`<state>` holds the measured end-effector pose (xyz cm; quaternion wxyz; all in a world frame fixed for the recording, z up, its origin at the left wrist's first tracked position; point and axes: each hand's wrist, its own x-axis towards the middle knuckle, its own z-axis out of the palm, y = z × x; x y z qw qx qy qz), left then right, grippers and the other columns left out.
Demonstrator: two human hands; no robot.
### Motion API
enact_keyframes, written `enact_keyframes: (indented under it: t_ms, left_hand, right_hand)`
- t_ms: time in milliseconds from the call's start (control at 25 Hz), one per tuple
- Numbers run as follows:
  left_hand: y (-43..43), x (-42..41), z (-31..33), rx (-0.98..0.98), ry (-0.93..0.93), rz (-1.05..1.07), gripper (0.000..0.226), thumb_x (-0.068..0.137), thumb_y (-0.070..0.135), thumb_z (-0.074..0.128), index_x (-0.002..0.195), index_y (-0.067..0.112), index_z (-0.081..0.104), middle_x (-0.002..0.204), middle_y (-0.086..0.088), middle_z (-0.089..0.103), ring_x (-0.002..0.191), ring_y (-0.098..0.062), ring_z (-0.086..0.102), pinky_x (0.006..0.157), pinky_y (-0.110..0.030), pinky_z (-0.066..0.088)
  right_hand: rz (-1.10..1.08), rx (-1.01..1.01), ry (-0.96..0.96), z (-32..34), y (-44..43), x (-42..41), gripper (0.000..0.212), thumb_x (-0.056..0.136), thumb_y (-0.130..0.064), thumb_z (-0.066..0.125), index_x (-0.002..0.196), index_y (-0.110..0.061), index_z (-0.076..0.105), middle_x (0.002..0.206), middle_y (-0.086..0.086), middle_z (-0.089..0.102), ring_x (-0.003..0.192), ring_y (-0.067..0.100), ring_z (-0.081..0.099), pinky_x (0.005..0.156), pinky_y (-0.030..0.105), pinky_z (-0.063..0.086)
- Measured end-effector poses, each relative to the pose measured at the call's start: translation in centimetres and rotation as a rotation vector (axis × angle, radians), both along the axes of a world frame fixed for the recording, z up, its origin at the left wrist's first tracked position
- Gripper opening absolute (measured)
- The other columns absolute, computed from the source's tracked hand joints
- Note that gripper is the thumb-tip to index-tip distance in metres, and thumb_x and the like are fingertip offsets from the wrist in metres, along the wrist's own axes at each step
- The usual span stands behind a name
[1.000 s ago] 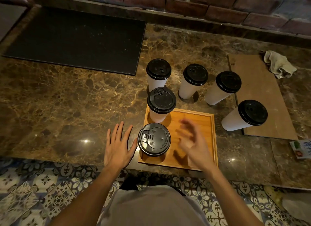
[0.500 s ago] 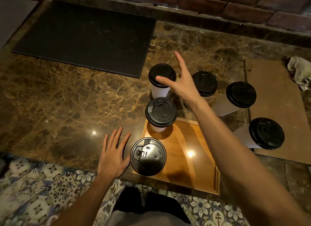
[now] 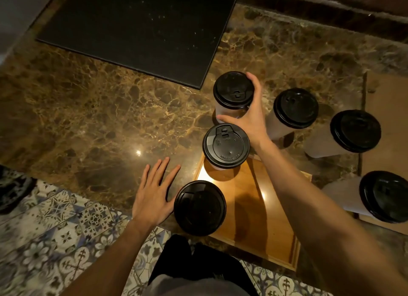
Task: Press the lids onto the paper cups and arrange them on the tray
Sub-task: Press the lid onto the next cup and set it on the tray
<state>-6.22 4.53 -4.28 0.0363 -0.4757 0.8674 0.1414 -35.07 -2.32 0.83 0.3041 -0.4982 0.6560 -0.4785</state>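
Several white paper cups with black lids stand on a brown marble counter. Two of them are on the wooden tray [image 3: 249,212]: a near cup [image 3: 199,207] at its front left corner and a second cup [image 3: 225,146] at its back left. Just beyond the tray stands a third lidded cup [image 3: 233,90]; my right hand [image 3: 247,117] grips its side, thumb in front and fingers round the back. My left hand [image 3: 154,189] rests flat on the counter, fingers spread, beside the near cup.
Three more lidded cups [image 3: 294,108] [image 3: 355,131] [image 3: 384,196] stand right of the tray. A brown cardboard sheet [image 3: 386,97] lies under the far right ones. A black mat [image 3: 136,31] covers the counter's back left. Patterned floor tiles [image 3: 55,229] show below the counter edge.
My right hand went from above the tray forward to the cup behind it and closed round its side. The left hand stayed flat on the counter.
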Motion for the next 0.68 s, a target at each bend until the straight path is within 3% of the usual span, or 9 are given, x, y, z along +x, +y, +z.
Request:
enact_keyframes:
  t_ms: [80, 160, 320, 480, 680]
  left_hand:
    - [0.1, -0.1, 0.1, 0.012, 0.016, 0.016, 0.084, 0.082, 0.054, 0.060, 0.149, 0.024, 0.018, 0.159, -0.008, 0.011, 0.147, -0.021, 0.004, 0.120, -0.047, 0.004]
    - [0.1, -0.1, 0.3, 0.014, 0.012, 0.017, 0.083, 0.084, 0.054, 0.058, 0.149, 0.024, 0.017, 0.159, -0.008, 0.010, 0.147, -0.021, 0.003, 0.120, -0.047, 0.004]
    - [0.1, -0.1, 0.5, 0.011, -0.027, 0.010, 0.081, 0.082, 0.066, 0.031, 0.149, 0.025, 0.014, 0.159, -0.005, 0.004, 0.147, -0.020, 0.001, 0.120, -0.045, 0.002]
    - [0.0, 0.3, 0.3, -0.011, -0.042, -0.010, 0.083, 0.082, 0.072, 0.013, 0.150, 0.024, 0.014, 0.159, -0.008, 0.007, 0.147, -0.022, 0.003, 0.119, -0.043, -0.001]
    - [0.1, 0.5, 0.4, -0.004, 0.015, 0.000, 0.078, 0.088, 0.069, 0.005, 0.149, 0.025, 0.022, 0.158, -0.009, 0.017, 0.146, -0.022, 0.009, 0.118, -0.040, -0.003]
  right_hand:
    - [-0.005, 0.002, 0.017, -0.6, 0.0, -0.3, 0.108, 0.065, -0.014, 0.088, 0.149, -0.008, 0.020, 0.151, 0.013, 0.033, 0.143, 0.026, 0.031, 0.118, 0.051, 0.027]
    - [0.008, 0.001, 0.039, -0.9, -0.1, -0.4, 0.108, 0.066, -0.017, 0.087, 0.150, -0.010, 0.019, 0.151, 0.011, 0.035, 0.142, 0.024, 0.033, 0.118, 0.051, 0.028]
    - [0.011, -0.013, 0.054, -0.7, -0.1, -0.4, 0.105, 0.067, -0.016, 0.087, 0.149, -0.009, 0.020, 0.149, 0.009, 0.036, 0.141, 0.022, 0.035, 0.116, 0.050, 0.032]
    - [0.020, -0.080, 0.076, 2.7, -0.7, -0.2, 0.104, 0.067, -0.015, 0.086, 0.147, -0.014, 0.021, 0.141, -0.013, 0.035, 0.138, 0.015, 0.035, 0.116, 0.047, 0.034]
    - [-0.053, -0.284, 0.206, 10.7, -0.7, 0.1, 0.104, 0.067, -0.021, 0.086, 0.147, -0.004, 0.022, 0.149, 0.010, 0.035, 0.136, 0.011, 0.035, 0.115, 0.028, 0.035]
